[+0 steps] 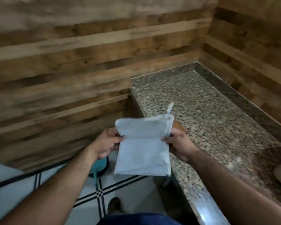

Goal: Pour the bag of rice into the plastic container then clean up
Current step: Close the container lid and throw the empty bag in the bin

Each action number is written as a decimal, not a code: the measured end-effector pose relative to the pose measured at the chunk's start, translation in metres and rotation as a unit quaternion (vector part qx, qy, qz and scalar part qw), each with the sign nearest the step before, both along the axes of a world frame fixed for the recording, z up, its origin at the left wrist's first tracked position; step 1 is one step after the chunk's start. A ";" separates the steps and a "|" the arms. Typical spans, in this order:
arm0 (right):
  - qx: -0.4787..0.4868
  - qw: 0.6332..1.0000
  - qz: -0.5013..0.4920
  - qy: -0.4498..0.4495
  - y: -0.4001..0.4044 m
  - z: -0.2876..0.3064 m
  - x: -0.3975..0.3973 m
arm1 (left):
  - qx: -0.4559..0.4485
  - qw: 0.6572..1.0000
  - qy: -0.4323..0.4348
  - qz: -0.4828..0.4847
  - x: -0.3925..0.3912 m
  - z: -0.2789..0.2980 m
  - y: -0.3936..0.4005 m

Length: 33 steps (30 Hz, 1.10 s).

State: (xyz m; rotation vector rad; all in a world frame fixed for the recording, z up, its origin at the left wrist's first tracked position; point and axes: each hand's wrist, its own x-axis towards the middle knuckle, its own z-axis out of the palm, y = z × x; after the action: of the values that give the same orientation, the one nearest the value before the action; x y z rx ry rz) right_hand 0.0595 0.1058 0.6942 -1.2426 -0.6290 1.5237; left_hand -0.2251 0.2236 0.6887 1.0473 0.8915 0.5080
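Both hands are busy: a folded white cloth (143, 148) is pinched at its sides by the left hand (106, 144) and right hand (179, 146), held up just off the granite surface (209, 114). Looks like the clean-up step, probably a wipe next. No rice bag or container is seen. A teal object (98, 169) sits on the floor below.

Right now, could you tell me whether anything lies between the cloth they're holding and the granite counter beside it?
Nothing visible does. Left hand and right hand grip the folded white cloth by its sides, held in the air at the granite counter edge. The counter stretch beside it looks bare, though the picture is blurred.
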 end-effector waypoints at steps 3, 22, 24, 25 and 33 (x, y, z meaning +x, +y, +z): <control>-0.016 0.999 -0.007 0.039 0.019 -0.005 -0.038 | 0.028 0.998 0.035 0.053 -0.043 0.005 0.008; -0.141 0.982 0.002 0.127 0.206 -0.104 -0.332 | -0.183 0.942 0.018 0.281 -0.292 -0.071 0.088; -0.162 0.978 -0.030 0.124 0.220 -0.120 -0.355 | -0.177 0.944 0.018 0.278 -0.284 -0.083 0.095; -0.175 0.976 -0.040 0.120 0.226 -0.131 -0.364 | -0.168 0.945 0.024 0.280 -0.277 -0.089 0.099; -0.293 0.954 0.068 -0.003 0.266 -0.262 -0.375 | -0.159 0.894 0.234 0.349 -0.291 -0.235 0.162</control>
State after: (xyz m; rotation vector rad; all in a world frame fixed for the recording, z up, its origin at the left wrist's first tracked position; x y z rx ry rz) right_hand -0.3157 0.3714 0.4325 -1.6707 -0.2681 1.9009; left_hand -0.5158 0.3858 0.4536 0.5219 1.7444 0.6816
